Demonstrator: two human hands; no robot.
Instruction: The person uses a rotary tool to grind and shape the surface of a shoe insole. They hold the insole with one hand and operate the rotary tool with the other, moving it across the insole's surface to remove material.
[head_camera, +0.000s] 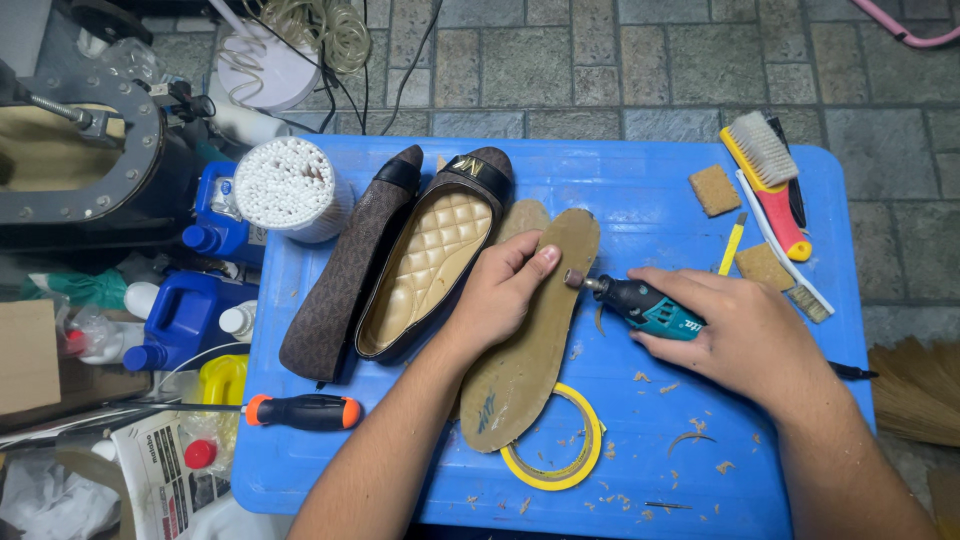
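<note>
- My left hand (497, 297) presses down on the brown insole (533, 330). The fingers are curled over its near edge and the thumb lies on top. This grip is closed on the insole.
- My right hand (745, 335) is wrapped tight around the small teal grinding tool (645, 305). Its little round tip (574, 279) sits right at the insole's right edge, just beside my left thumb.
- The insole lies flat on the blue worktop (640, 190), with its toe pointing away from me. Its heel end rests on a ring of yellow tape (556, 470).
- A second insole (521, 216) peeks out from under it near the top.
- To do this well, I think the left hand should hold the insole very still, so it cannot slip.
- I would keep the thumb back from the spinning tip, because it looks very close.
- I would touch the edge lightly and let the tool nibble away a little at a time.
- Brown shavings (690, 435) lie on the worktop near my right arm.
- Two flat shoes (400, 265) lie just left of the insole, touching each other.
- An orange and black screwdriver (303, 411) lies near the left edge, and a brush (768, 178) sits far right.
</note>
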